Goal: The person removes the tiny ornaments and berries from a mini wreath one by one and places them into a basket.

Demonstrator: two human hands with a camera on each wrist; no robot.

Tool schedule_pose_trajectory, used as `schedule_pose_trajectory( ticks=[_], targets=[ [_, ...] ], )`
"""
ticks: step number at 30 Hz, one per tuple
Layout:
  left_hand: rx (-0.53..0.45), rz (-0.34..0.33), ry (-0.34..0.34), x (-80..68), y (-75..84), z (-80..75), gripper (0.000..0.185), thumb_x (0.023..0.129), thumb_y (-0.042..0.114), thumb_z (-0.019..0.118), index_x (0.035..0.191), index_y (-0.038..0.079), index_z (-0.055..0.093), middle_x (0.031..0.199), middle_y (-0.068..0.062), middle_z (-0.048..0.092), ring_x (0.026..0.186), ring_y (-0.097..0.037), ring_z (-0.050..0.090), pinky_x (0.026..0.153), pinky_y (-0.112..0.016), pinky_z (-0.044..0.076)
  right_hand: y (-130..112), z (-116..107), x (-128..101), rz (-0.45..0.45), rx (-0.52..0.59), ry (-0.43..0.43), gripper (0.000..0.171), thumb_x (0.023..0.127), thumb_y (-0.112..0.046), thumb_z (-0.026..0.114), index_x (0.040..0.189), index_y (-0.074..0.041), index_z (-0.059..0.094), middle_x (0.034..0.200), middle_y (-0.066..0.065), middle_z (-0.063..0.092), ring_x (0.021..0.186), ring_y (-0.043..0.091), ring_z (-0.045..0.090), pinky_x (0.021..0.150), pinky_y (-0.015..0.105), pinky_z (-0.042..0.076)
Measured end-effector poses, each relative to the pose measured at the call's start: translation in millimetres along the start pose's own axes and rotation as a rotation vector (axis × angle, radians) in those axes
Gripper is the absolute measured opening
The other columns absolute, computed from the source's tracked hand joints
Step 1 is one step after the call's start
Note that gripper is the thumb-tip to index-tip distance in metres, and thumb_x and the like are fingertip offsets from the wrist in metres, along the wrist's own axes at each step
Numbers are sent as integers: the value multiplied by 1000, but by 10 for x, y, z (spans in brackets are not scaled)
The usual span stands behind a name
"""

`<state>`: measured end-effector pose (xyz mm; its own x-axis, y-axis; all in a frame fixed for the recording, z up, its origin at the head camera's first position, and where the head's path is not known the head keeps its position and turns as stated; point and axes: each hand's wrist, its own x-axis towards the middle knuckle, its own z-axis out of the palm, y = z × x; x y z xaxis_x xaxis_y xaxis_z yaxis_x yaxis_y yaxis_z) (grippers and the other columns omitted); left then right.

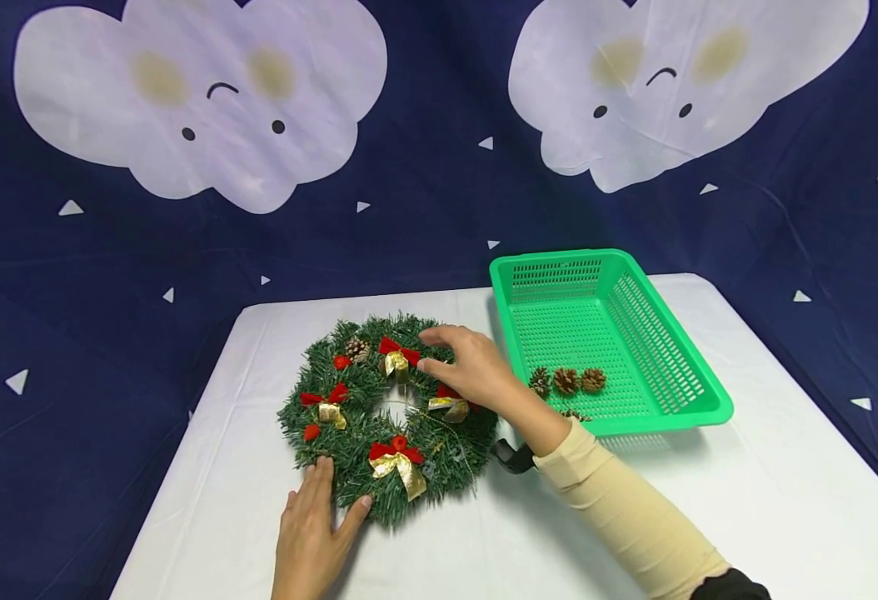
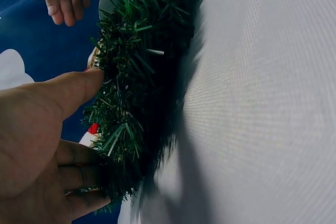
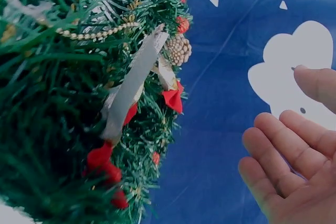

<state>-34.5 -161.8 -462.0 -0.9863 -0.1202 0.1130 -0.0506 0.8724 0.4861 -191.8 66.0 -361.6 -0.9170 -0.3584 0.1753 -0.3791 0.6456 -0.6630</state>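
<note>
A green tinsel wreath (image 1: 356, 450) lies flat on the white table, trimmed with red-and-gold bows (image 1: 397, 467), red berries (image 1: 311, 432) and a pine cone (image 1: 356, 349) at its far left. My left hand (image 1: 310, 525) touches the near-left edge, its fingers extended against the tinsel (image 2: 126, 93). Over the wreath's far right side hovers my right hand (image 1: 469, 367), close to two bows. Its fingers look loosely bent, and in the right wrist view the palm (image 3: 299, 166) holds nothing. A string of gold beads (image 3: 100, 32) runs across the tinsel there.
To the right of the wreath stands a green plastic basket (image 1: 679, 350), with several pine cones (image 1: 566, 381) at its near left end. A black object (image 1: 512, 457) shows partly below my right forearm. Behind the table hangs a dark blue cloth (image 1: 439, 233) with clouds.
</note>
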Motion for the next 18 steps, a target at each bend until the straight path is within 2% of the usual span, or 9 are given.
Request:
schedule_pose_trajectory(
  ticks=[11,18],
  targets=[
    [1,-18,-22,5,8,-17,81,86,49,62,143,-3,36,150,-22,35,138,-41,33,108,-61,25,-38,146,238,-2,55,8,40,88,-34,66,124,-19,60,123,0,65,114,20,61,97,42,48],
    [6,-45,-56,27,14,-17,83,86,51,61,145,-2,34,151,-21,32,139,-41,32,110,-61,24,-29,277,347,1,55,-17,42,88,-33,66,127,-17,59,124,2,65,114,22,61,98,43,48]
  ],
)
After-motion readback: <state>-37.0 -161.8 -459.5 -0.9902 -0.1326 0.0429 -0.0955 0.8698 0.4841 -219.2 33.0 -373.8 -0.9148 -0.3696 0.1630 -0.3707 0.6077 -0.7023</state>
